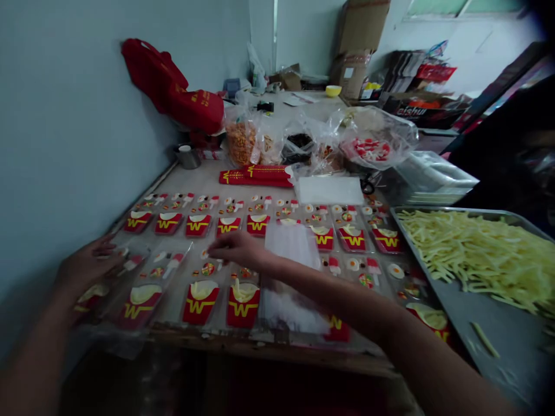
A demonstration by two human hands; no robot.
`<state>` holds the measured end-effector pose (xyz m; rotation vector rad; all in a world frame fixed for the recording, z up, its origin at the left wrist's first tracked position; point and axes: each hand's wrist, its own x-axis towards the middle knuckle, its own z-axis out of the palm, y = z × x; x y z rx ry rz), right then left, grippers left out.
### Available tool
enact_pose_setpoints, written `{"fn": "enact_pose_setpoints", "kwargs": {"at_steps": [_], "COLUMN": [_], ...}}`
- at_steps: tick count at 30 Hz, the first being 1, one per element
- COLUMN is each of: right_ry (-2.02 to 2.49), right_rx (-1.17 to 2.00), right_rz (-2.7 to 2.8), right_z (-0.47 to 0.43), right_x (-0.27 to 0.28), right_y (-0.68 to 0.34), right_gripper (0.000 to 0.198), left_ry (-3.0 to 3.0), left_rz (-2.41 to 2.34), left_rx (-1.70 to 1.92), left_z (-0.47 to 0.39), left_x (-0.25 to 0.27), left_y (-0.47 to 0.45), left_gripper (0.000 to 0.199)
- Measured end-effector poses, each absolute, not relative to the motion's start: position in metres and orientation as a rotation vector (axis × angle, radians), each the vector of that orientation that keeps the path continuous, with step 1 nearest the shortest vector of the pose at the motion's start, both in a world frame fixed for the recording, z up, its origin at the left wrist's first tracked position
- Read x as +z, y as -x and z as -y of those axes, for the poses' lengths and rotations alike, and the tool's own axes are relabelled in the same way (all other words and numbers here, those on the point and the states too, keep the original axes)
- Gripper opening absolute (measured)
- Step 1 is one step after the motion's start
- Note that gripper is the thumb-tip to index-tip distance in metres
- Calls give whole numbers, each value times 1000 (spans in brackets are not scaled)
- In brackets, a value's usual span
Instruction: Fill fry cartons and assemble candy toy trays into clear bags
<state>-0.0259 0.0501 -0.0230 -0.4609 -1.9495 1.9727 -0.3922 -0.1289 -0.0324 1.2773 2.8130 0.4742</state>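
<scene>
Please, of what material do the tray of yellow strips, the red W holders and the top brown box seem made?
Tray: probably metal; it is smooth and grey with a bright thin rim.
Red W holders: perhaps printed card or plastic, by their flat, even red; the dim view leaves it open.
Top brown box: likely cardboard, matt brown with straight edges.
</scene>
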Motion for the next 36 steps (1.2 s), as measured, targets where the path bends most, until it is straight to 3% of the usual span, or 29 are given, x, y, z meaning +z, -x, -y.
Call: {"fn": "enact_pose_setpoints", "kwargs": {"at_steps": [3, 5, 7, 11, 12, 16, 18, 28, 36], "right_ry": [709, 864, 948, 960, 941, 924, 961, 630, 764], "right_rx": [1729, 1581, 1467, 1454, 1475, 1405, 1291, 645, 889], "right_rz": [1898, 1769, 1618, 1542, 1582, 1897, 2027, 2349, 2419], "right_z": [-78, -98, -114, -129, -130, -134, -139, -170, -191], "right_x": [-9, 1, 10, 18, 17, -4, -18, -3, -19], "right_y": [-80, -132, -165, -187, -189, -207, -212, -118, -72], "right_gripper": [22, 22, 26, 30, 30, 29, 29, 32, 39], "left_ry": [-1077, -1197, -1467, -1546, -1522, -1571, -1654, -1380, -1372], "left_rz": [-3024, -3118, -2799, -2535, -2520, -2444, -2423, -2203, -2055], "left_rx": [343, 581, 663, 120, 81, 248, 329, 900, 885], "left_z": [108, 79, 37, -48, -60, -67, -55, -25, -27], "left_x": [-19, -11, -8, -19, -22, -31, -33, -39, -34], "left_y": [336, 268, 187, 62, 49, 54, 71, 115, 112], "left_gripper": [48, 40, 34, 63, 63, 36, 32, 52, 53]}}
